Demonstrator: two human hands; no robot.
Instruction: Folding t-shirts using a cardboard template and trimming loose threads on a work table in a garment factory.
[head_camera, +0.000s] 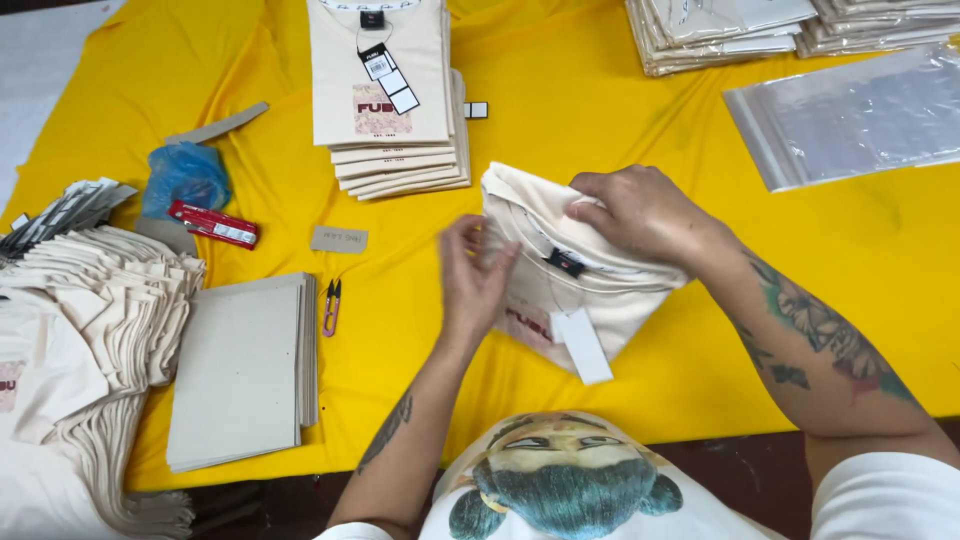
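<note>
A folded cream T-shirt (600, 290) with a white hang tag (583, 345) lies tilted on the yellow cloth (600, 110) in front of me. My right hand (640, 212) rests on its collar end and grips the folded edge. My left hand (472, 275) is at the shirt's left edge with its fingers loosely curled; it is blurred, and I cannot tell whether it holds the fabric.
A stack of folded tagged shirts (395, 100) sits behind. Grey cardboard sheets (240, 370), small snips (331, 305), a red box (212, 224) and a blue bag (184, 176) lie left. Unfolded shirts (90, 320) pile at far left. Clear plastic bags (850, 120) lie right, bagged shirts (730, 25) behind.
</note>
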